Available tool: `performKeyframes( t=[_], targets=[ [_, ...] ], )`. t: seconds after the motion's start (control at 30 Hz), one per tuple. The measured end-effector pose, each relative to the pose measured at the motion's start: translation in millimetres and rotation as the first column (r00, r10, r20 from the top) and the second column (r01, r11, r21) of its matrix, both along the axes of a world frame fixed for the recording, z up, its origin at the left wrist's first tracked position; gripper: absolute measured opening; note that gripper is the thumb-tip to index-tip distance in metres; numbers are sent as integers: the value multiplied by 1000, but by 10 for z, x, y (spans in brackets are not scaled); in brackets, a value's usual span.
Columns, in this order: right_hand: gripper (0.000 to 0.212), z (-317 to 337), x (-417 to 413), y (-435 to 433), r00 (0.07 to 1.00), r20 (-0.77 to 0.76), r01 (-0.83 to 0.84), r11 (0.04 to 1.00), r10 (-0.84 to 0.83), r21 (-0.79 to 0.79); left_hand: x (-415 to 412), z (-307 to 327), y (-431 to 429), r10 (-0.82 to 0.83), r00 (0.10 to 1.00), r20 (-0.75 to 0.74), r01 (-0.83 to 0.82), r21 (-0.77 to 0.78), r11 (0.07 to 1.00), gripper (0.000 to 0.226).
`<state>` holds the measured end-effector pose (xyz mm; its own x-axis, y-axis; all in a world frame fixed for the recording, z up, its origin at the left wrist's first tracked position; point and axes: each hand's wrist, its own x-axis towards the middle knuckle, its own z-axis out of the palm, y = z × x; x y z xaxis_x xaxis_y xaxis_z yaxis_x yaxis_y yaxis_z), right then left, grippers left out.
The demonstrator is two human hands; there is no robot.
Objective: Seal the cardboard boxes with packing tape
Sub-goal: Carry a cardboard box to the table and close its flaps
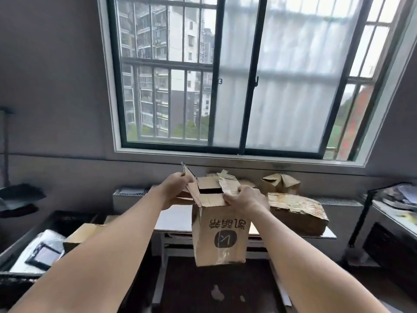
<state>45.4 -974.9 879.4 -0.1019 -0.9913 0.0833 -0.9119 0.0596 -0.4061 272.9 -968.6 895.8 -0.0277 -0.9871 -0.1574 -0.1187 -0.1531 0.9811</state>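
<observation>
At frame centre, the left hand [174, 186] pinches the raised left flap [193, 190] and the right hand [246, 197] grips the right flap [228, 184] of an open-topped cardboard box [218, 236] held up before the table [178, 222], with taped boxes [297, 211] lying beyond under the window [248, 86].

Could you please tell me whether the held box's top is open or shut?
The box is open: its flaps leave a dark gap; the left hand holds one raised.

left forearm [112, 240]: bare, stretched forward | left hand [174, 185]: fingers pinch raised flap of brown cardboard box [217, 233] | right forearm [293, 245]: bare, stretched forward | right hand [247, 199]: knuckles up, fingers curled over opposite flap
</observation>
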Motion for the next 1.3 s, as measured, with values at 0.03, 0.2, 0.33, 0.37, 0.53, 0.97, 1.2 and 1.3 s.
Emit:
performKeyframes(
  t=[0.03, 0.2, 0.33, 0.37, 0.53, 0.97, 1.2, 1.3],
  targets=[
    [55, -14, 75, -203, 1000, 12, 4, 1000, -4, 11, 59, 13, -205, -15, 1000, -1, 15, 10, 1000, 27],
    [61, -212, 307, -1108, 998, 66, 18, 997, -23, 78, 256, -8, -1119, -52, 998, -18, 53, 50, 997, 46],
    [61, -407, 451, -1795, 996, 88, 0, 991, -12, 137, 357, -175, -1778, -33, 997, -76, 39, 67, 997, 55],
    [63, -473, 496, -1985, 996, 93, -14, 989, 0, 151, 373, -231, -1938, -23, 998, -60, 27, 66, 997, 51],
    [68, -824, 727, -2949, 993, 101, -79, 983, 62, 169, 420, -558, -2796, 50, 997, 66, -55, 90, 994, 34],
    [76, -1357, 1116, -4468, 970, 192, -196, 944, 147, 265, 751, -1110, -4412, 262, 921, 290, -309, 130, 942, 21],
    [80, -1650, 1210, -4858, 963, 209, -245, 881, 171, 406, 982, -1478, -4888, 100, 900, 425, -172, 136, 976, 34],
    [67, -1695, 1264, -4952, 956, 210, -278, 858, 205, 431, 1108, -1557, -5063, 56, 870, 491, -123, 107, 987, 44]
  ],
)
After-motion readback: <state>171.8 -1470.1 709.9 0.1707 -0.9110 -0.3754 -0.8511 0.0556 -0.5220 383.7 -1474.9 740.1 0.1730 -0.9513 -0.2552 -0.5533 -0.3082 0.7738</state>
